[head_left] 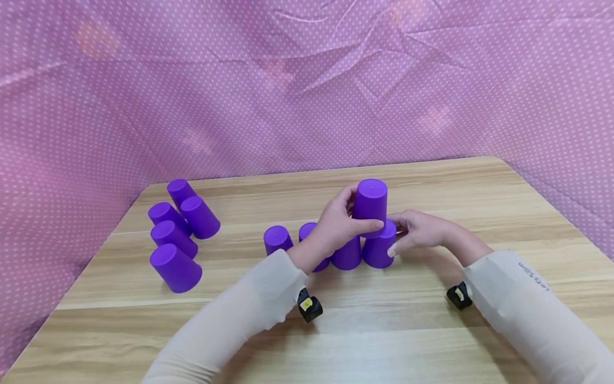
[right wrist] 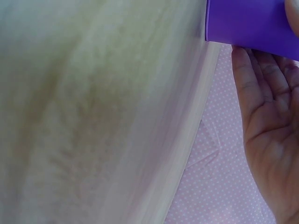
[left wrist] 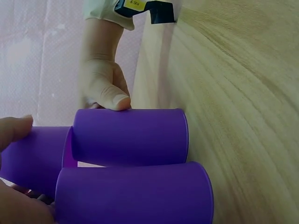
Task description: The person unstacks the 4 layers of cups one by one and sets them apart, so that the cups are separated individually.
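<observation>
My left hand (head_left: 336, 221) grips an upside-down purple cup (head_left: 371, 200), thumb across its front and fingers behind. That cup is held over the right end of a row of upside-down purple cups. At the row's right end, my right hand (head_left: 422, 229) holds the last cup (head_left: 379, 252) between thumb and fingers, low by the table. Close beside it stands another row cup (head_left: 346, 257). My left forearm partly hides a further cup (head_left: 307, 231), and the leftmost row cup (head_left: 277, 238) stands beyond it. In the left wrist view, the raised cup's rim (left wrist: 69, 149) overlaps the base of the right-hand cup (left wrist: 133, 137).
Several more upside-down purple cups (head_left: 176, 269) stand in a cluster on the left of the wooden table (head_left: 364, 330). Behind the table's far edge hangs a pink dotted cloth (head_left: 307, 106). Small black devices (head_left: 309, 306) sit at both wrists.
</observation>
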A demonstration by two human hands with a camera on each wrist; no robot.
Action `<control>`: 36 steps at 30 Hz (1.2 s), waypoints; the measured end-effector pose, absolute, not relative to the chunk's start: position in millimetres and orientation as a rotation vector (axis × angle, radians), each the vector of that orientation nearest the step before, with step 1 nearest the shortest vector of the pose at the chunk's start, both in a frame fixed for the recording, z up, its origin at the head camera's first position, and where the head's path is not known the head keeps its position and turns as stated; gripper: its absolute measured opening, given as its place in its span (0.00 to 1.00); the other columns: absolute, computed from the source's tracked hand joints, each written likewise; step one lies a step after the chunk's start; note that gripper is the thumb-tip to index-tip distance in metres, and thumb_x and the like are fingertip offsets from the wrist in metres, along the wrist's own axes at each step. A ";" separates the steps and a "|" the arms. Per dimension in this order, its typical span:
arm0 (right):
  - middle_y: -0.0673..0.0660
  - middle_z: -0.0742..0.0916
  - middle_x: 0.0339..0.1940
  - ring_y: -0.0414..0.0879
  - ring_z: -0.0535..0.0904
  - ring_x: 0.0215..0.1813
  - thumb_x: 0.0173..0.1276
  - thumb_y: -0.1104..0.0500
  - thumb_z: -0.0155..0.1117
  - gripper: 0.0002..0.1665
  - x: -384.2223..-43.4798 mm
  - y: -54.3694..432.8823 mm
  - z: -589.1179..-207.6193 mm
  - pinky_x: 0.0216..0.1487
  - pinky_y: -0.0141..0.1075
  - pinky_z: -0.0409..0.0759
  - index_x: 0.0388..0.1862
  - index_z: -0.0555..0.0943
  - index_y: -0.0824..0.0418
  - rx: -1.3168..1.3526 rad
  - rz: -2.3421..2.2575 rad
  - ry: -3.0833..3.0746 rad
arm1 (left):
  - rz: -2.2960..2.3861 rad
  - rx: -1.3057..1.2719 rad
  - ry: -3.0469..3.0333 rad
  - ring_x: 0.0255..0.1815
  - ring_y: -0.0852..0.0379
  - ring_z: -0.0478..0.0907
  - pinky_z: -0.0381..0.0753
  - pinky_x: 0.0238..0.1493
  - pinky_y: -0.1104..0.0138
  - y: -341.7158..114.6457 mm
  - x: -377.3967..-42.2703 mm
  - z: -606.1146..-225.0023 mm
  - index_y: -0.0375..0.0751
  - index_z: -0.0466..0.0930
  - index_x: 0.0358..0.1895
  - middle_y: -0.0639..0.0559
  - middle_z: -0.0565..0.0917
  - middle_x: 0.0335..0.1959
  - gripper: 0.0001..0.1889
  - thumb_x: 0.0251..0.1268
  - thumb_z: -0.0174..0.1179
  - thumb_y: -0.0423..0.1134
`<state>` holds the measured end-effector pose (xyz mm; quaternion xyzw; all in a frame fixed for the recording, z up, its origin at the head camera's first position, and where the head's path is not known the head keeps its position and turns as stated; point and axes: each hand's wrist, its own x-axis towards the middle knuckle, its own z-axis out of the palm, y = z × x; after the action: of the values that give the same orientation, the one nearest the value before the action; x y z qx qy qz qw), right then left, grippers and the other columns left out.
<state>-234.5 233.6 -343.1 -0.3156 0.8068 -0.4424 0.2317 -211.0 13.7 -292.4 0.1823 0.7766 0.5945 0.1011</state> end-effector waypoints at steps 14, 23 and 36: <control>0.64 0.83 0.49 0.46 0.81 0.50 0.54 0.60 0.70 0.35 -235.8 234.0 -343.9 0.53 0.35 0.79 0.59 0.70 0.71 -0.876 -1.215 2.222 | 1.715 0.503 2.326 0.54 0.56 0.74 0.71 0.60 0.61 13.2 -210.7 -294.7 0.49 0.68 0.60 0.53 0.78 0.52 0.33 0.47 0.71 0.36; 0.65 0.82 0.50 0.43 0.80 0.50 0.55 0.61 0.70 0.36 -234.9 234.1 -343.8 0.55 0.37 0.78 0.60 0.69 0.73 -0.899 -1.221 2.222 | 1.735 0.445 2.316 0.55 0.56 0.74 0.71 0.60 0.60 13.1 -212.2 -296.0 0.49 0.69 0.60 0.54 0.78 0.52 0.33 0.47 0.71 0.37; 0.64 0.83 0.50 0.41 0.80 0.51 0.55 0.63 0.69 0.34 -234.3 234.6 -344.2 0.56 0.35 0.77 0.59 0.69 0.73 -0.940 -1.246 2.196 | 1.739 0.430 2.355 0.54 0.55 0.75 0.72 0.59 0.61 5.5 -211.7 -293.6 0.47 0.68 0.60 0.51 0.78 0.52 0.34 0.46 0.71 0.38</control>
<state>-234.3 234.6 -344.2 -0.3403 0.7947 -0.4510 0.2220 -211.7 5.5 -293.6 0.1447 0.7925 0.5853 0.0914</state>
